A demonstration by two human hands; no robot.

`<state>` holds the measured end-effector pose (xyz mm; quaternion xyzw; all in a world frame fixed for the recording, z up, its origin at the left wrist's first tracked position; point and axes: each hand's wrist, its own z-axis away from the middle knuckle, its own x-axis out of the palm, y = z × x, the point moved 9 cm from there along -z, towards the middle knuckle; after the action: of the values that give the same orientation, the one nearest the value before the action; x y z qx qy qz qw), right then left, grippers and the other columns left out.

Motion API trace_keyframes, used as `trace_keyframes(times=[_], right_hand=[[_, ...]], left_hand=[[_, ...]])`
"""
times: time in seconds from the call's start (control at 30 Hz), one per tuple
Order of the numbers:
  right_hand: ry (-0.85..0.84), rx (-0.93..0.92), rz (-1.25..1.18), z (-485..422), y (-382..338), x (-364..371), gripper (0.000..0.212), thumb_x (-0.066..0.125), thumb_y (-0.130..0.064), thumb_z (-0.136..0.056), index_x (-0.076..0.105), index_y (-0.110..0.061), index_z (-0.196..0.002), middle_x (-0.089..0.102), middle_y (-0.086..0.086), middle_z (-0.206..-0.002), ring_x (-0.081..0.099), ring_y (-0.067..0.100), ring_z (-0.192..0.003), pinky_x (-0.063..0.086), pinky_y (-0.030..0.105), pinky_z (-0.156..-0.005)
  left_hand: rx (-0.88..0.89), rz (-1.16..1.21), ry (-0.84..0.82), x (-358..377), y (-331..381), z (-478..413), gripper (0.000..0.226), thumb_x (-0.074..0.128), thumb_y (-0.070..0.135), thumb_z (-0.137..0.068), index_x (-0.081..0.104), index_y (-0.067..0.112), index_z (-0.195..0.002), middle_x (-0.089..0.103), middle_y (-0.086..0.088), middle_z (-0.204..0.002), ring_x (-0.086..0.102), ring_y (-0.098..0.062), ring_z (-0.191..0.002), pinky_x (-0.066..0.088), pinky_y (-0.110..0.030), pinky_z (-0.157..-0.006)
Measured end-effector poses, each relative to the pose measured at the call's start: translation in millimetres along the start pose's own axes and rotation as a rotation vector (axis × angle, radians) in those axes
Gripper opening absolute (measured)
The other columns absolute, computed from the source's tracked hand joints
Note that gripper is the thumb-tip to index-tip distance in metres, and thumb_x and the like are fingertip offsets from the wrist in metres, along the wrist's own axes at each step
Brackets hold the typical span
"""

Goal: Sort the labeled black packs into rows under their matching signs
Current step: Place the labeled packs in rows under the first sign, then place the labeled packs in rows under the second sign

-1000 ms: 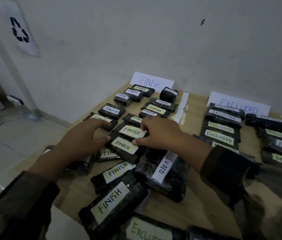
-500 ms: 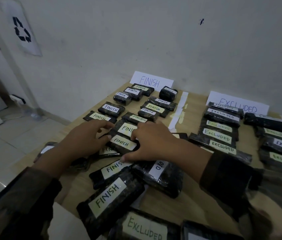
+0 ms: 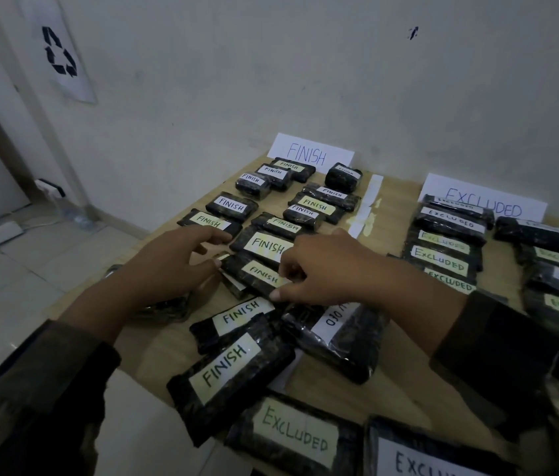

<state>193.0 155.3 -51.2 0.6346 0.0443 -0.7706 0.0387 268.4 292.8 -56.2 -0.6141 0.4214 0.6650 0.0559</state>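
Right hand [image 3: 326,269] on FINISH pack [image 3: 255,273] (left hand [image 3: 168,266] alongside)

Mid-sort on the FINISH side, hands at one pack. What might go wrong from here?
1. The right hand pinches the held FINISH pack, which is wedged against the large-label FINISH pack; sliding it may shove that neighbour out of line.
2. The near FINISH pack seems to overhang the table edge; a sleeve brush could drop it.
3. An EXCLUDED pack lies right beside it, so a mix-up is possible.
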Motion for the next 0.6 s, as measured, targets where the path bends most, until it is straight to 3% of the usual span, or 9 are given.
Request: trace_keyframes(times=[0.07, 0.17, 0.23, 0.33, 0.43, 0.6], right_hand=[[-0.049, -0.081, -0.065, 11.3, -0.6, -1.6, 0.027, 0.049, -0.044, -0.095, 0.059, -0.036, -0.118, 0.053, -0.008, -0.115, 0.052, 0.014, -0.108, 0.033, 0.04, -0.102], [-0.197, -0.135, -0.135, 32.5, 8.9, 5.5, 0.039, 0.049, -0.02, -0.096, 0.052, -0.043, -0.127, 0.04, -0.008, -0.133, 0.045, 0.015, -0.119, 0.043, 0.039, -0.098], [-0.251, -0.11, -0.158, 45.6, 19.6, 10.3, 0.046, 0.057, -0.032, -0.092, 0.042, -0.049, -0.132, 0.031, -0.009, -0.14, 0.041, 0.015, -0.124, 0.042, 0.039, -0.1], [-0.215, 0.002, -0.155, 56.9, 39.3, 15.9, 0.082, 0.069, -0.063, -0.071, 0.022, -0.056, -0.138, 0.031, -0.008, -0.139, 0.043, 0.018, -0.122, 0.044, 0.039, -0.097], [-0.114, 0.127, -0.102, 67.3, 53.2, 22.0, 0.112, 0.063, -0.082, -0.054, 0.007, -0.048, -0.144, 0.037, -0.001, -0.14, 0.044, 0.024, -0.123, 0.043, 0.038, -0.096], [-0.064, 0.152, -0.05, 85.8, 46.3, 39.0, 0.121, 0.057, -0.087, -0.056, -0.006, -0.039, -0.148, 0.041, 0.003, -0.132, 0.044, 0.025, -0.117, 0.036, 0.034, -0.084]], left_hand=[[0.02, 0.011, -0.016, 2.5, 2.9, 5.6, 0.038, 0.062, 0.023, -0.088, 0.051, 0.039, -0.121, 0.053, 0.015, -0.12, 0.053, -0.008, -0.108, 0.047, -0.033, -0.09], [0.06, 0.026, -0.019, 6.8, 9.0, 13.2, 0.04, 0.064, 0.023, -0.087, 0.052, 0.038, -0.122, 0.053, 0.014, -0.122, 0.052, -0.008, -0.111, 0.05, -0.032, -0.086], [0.088, 0.009, -0.011, 9.6, 14.6, 15.3, 0.041, 0.064, 0.023, -0.086, 0.053, 0.033, -0.124, 0.054, 0.012, -0.125, 0.051, -0.008, -0.114, 0.047, -0.031, -0.09], [0.118, 0.006, 0.023, 13.6, 24.5, 14.9, 0.04, 0.066, 0.026, -0.085, 0.056, 0.032, -0.123, 0.056, 0.011, -0.125, 0.051, -0.009, -0.115, 0.044, -0.034, -0.095], [0.149, 0.025, 0.036, 19.0, 38.9, 14.1, 0.039, 0.065, 0.031, -0.085, 0.055, 0.032, -0.122, 0.056, 0.01, -0.121, 0.053, -0.008, -0.109, 0.046, -0.032, -0.092], [0.229, 0.03, 0.036, 29.2, 66.9, 9.7, 0.042, 0.066, 0.028, -0.085, 0.054, 0.033, -0.125, 0.052, 0.015, -0.121, 0.051, -0.006, -0.113, 0.044, -0.03, -0.095]])
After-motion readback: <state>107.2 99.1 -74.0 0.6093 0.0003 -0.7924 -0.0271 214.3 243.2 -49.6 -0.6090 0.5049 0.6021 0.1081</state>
